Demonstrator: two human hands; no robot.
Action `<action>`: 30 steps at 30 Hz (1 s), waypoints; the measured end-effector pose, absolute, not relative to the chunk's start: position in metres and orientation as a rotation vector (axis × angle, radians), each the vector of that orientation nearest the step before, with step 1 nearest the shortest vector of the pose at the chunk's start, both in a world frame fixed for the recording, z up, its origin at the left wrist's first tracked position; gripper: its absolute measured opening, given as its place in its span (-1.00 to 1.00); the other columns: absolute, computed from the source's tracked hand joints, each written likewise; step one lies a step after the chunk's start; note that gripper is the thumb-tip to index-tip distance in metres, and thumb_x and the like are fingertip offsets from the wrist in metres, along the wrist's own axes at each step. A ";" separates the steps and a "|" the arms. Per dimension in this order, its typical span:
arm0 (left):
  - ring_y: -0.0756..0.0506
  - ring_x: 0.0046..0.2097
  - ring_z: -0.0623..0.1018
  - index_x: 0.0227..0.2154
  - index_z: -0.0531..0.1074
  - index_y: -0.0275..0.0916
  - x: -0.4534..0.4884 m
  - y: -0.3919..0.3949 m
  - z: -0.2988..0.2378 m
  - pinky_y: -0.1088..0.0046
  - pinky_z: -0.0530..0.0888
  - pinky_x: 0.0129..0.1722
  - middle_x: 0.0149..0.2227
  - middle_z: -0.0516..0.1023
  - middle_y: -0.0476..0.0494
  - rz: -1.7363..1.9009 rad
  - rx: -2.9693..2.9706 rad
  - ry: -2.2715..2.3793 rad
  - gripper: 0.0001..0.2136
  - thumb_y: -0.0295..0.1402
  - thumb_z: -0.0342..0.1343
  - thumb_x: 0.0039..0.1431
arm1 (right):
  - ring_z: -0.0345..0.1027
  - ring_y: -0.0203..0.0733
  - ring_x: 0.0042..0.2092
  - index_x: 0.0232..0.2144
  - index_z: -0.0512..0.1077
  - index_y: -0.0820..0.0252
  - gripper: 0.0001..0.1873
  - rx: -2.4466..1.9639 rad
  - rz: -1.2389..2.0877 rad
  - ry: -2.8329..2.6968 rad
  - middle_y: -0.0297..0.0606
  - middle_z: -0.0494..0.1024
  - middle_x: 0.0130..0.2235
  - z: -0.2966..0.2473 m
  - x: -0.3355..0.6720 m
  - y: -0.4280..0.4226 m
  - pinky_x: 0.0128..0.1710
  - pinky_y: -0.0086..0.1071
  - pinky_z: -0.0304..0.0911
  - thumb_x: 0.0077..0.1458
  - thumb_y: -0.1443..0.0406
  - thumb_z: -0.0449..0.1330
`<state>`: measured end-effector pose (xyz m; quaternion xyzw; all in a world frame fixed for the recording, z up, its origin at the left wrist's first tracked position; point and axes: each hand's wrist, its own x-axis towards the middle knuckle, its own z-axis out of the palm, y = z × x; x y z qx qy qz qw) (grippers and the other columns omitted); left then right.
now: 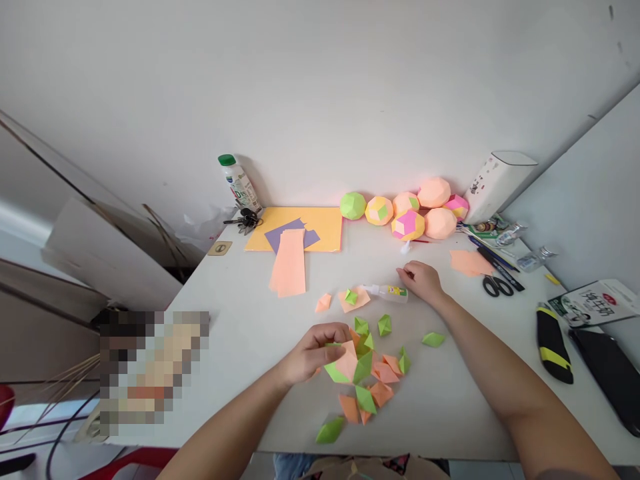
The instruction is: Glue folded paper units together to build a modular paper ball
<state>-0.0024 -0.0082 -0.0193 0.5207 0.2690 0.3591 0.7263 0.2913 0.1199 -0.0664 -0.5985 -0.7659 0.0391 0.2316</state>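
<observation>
My left hand (323, 350) pinches a partly joined folded-paper shape (345, 367) in peach and green between thumb and fingers. Under and beside it lie several loose folded units, such as a green unit (366, 400) and an orange unit (383, 395). Farther up the table, my right hand (421, 280) has its fingers curled together; whatever they may hold is hidden. A clear glue bottle (395, 293) lies on its side just left of that hand, its nozzle towards a small green unit (351, 297) on a peach square (357, 305). A white cap (405, 247) stands beyond my right fingertips.
Finished paper balls (379, 211) sit against the wall. Peach strips (291, 267) overlap purple paper and a yellow sheet (325, 220). A bottle (241, 187) and keys (246, 219) stand back left. Scissors (497, 286), a black-yellow object (554, 343) and a black phone-like slab (606, 377) lie right.
</observation>
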 end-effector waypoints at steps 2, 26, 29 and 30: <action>-0.04 -0.42 0.26 -0.64 0.26 -0.26 -0.003 -0.008 -0.021 0.41 0.18 -0.40 -0.49 0.27 -0.07 0.788 1.128 0.592 -0.74 -0.28 0.15 0.02 | 0.14 -0.25 -0.49 -0.71 0.16 0.17 -0.60 -1.644 0.107 -2.106 -0.31 0.28 -0.59 -0.067 0.291 0.120 -0.52 -0.40 -0.09 0.10 0.15 -0.01; -0.04 -0.52 0.31 -0.72 0.27 -0.27 0.004 -0.005 -0.022 0.40 0.19 -0.48 -0.61 0.33 -0.08 0.918 0.708 0.512 -0.83 -0.46 0.03 -0.09 | 0.12 -0.24 -0.47 -0.71 0.10 0.17 -0.59 -1.647 0.204 -2.073 -0.30 0.25 -0.59 -0.060 0.288 0.118 -0.51 -0.39 -0.11 0.09 0.14 -0.03; -0.04 -0.52 0.30 -0.73 0.27 -0.28 0.004 -0.004 -0.021 0.40 0.19 -0.48 -0.61 0.34 -0.08 0.919 0.658 0.523 -0.83 -0.46 0.02 -0.10 | 0.13 -0.23 -0.47 -0.72 0.11 0.16 -0.59 -1.632 0.272 -2.028 -0.30 0.25 -0.60 -0.060 0.289 0.118 -0.50 -0.38 -0.09 0.07 0.13 0.00; -0.04 -0.52 0.31 -0.74 0.26 -0.27 0.004 -0.004 -0.020 0.40 0.18 -0.48 -0.61 0.34 -0.08 0.916 0.646 0.531 -0.82 -0.46 0.02 -0.10 | 0.15 -0.22 -0.47 -0.72 0.14 0.17 -0.60 -1.623 0.306 -2.009 -0.30 0.27 -0.59 -0.059 0.290 0.119 -0.49 -0.38 -0.06 0.06 0.12 0.00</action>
